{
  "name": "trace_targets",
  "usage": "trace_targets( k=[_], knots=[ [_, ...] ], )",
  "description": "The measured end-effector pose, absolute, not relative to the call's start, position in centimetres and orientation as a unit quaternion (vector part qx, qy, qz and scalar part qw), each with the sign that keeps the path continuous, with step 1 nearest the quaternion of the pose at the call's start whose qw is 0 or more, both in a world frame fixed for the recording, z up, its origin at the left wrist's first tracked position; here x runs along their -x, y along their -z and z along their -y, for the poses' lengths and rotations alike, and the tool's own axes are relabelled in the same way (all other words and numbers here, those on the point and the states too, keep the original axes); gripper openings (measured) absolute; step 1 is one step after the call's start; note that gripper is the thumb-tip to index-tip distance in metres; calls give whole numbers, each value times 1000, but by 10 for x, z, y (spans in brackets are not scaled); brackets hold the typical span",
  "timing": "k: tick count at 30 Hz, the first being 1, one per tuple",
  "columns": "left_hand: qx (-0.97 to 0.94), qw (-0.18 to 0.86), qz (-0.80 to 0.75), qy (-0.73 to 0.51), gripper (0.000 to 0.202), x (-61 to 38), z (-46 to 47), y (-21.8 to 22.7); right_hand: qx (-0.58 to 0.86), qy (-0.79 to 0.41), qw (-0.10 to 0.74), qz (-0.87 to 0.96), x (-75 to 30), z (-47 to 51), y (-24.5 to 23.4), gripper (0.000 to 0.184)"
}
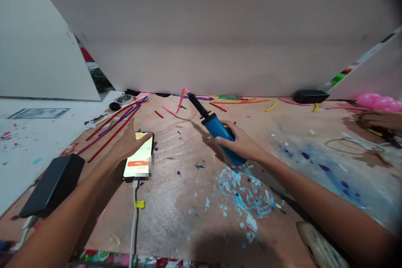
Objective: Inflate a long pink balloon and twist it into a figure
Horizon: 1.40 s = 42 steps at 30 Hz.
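My right hand (239,142) is wrapped round a blue balloon pump (216,127) with a black nozzle pointing up and left. A limp pink balloon (179,102) hangs from the nozzle tip. My left hand (129,142) lies flat with its fingers stretched out, over the left edge of a lit phone (140,157) on the table. A white cable (134,213) runs from the phone toward me.
Long red and blue uninflated balloons (114,127) lie at the left, more colourful ones (238,100) along the back wall. A black box (52,184) sits near left. Another person's hand (378,120) and pink inflated balloon (378,101) are at far right. Blue paint flecks (248,194) mark the table.
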<state>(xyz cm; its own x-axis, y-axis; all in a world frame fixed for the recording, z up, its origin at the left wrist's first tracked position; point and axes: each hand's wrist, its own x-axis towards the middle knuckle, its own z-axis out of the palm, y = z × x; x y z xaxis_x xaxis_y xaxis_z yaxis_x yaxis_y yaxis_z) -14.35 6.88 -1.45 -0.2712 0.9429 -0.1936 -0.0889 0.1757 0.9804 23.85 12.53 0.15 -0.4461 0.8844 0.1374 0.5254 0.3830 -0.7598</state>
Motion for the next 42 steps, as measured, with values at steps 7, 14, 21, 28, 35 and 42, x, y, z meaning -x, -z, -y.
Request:
trace_targets(
  k=[7,14,21,28,35,42],
  knots=[
    [-610,105,-784,-49,113,119,-63,7,437,-350,286,778,-234,-113,-2,71],
    [-674,111,-730,-26,116,137,-62,5,433,-319,326,778,-231,-114,-5,73],
    [-697,130,-705,-18,115,183,-68,-7,418,-296,372,774,-233,-123,-37,64],
    [-715,236,-658,-3,90,136,-102,-65,394,-331,363,777,-215,-127,-52,57],
    [-632,507,-444,-383,73,31,-159,-102,330,-396,398,759,-185,-135,-33,64],
    [-583,134,-562,-571,56,7,-185,-85,356,-457,451,679,-191,-135,-27,66]
  ],
)
